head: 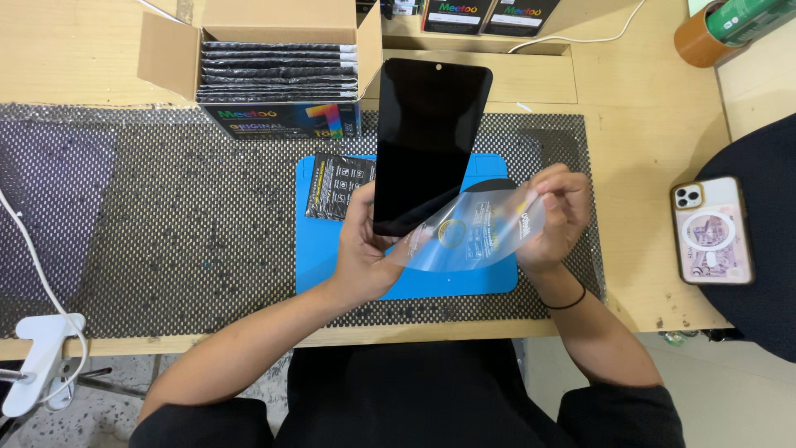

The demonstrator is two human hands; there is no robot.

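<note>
My left hand (362, 241) grips the lower end of a black phone screen panel (427, 137), held upright and tilted away over a blue work mat (319, 241). My right hand (560, 216) pinches the corner of a clear protective film (473, 234) with a yellow round sticker. The film is curled back off the panel's lower part, still attached near my left thumb. A small black foil pouch (336, 187) lies on the mat just left of the panel.
An open cardboard box (278, 70) of stacked black pouches stands at the back. A dark mesh mat (157, 216) covers the desk. A phone in a pale case (711, 230) lies at the right on a dark chair seat. Tape rolls (705, 33) sit far right; a white clamp (37, 361) is front left.
</note>
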